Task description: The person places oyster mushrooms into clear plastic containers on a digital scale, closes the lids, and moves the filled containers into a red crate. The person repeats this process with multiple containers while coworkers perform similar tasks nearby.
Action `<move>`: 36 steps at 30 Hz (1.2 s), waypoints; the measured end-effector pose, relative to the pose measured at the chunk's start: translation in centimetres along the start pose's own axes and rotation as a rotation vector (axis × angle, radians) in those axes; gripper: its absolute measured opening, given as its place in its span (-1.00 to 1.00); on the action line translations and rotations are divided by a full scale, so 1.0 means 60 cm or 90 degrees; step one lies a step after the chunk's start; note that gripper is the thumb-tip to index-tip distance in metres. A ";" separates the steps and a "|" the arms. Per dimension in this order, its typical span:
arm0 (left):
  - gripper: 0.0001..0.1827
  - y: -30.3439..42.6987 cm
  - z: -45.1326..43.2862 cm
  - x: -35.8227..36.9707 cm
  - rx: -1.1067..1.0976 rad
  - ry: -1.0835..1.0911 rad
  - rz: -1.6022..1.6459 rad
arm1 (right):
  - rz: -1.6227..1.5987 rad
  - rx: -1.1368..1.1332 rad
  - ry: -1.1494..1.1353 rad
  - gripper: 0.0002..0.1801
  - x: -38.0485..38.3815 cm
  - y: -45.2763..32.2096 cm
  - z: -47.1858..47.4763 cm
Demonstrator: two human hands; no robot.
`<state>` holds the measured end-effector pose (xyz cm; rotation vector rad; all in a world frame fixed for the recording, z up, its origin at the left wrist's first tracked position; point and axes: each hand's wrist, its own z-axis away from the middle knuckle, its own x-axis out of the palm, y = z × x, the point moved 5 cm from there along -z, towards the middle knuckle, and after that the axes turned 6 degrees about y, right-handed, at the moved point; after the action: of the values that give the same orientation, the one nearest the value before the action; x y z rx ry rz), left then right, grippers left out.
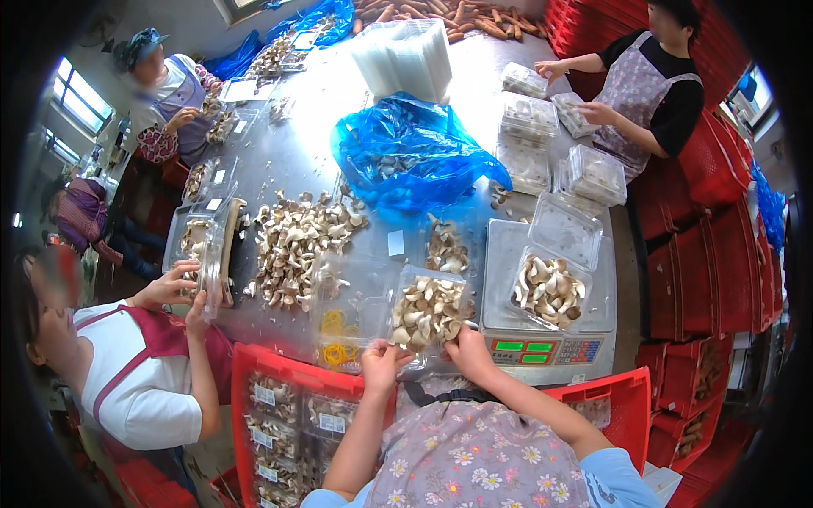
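A clear plastic clamshell box (pixel 427 311) full of pale mushrooms lies in front of me, its front edge between my two hands. My left hand (pixel 383 368) is at its near left corner, fingertips pinched together; whether they grip the rim is unclear. My right hand (pixel 467 352) touches the near right corner. To the right, another filled box (pixel 550 289) with its lid raised rests on a digital scale (pixel 603 317). Yellow rubber bands (pixel 338 336) lie left of my hands, and beyond them spreads a heap of loose mushrooms (pixel 302 244).
A blue plastic bag (pixel 413 152) and stacked empty boxes (pixel 406 57) stand farther back. Red crates (pixel 298 368) flank me at the table's near edge. Co-workers handle boxes at left and far right; closed boxes (pixel 530 117) are stacked at right. Carrots (pixel 489 25) lie at the far end.
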<state>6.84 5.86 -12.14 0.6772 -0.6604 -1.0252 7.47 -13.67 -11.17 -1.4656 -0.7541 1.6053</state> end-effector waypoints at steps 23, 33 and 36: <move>-0.82 0.092 -0.023 0.089 0.551 -0.062 -0.743 | 0.138 0.073 -0.278 -0.61 -0.015 -0.020 0.013; -0.80 0.098 -0.052 0.023 -0.030 -0.170 -0.014 | -0.138 0.196 -0.217 -0.73 -0.057 -0.051 0.019; -0.79 0.084 -0.036 0.044 -0.065 -0.253 0.025 | -0.310 0.258 -0.186 -0.75 -0.048 -0.067 0.019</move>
<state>12.14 5.68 -9.15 0.3710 -0.9551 -1.1612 7.02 -14.11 -6.13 -0.7006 -0.8131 1.4878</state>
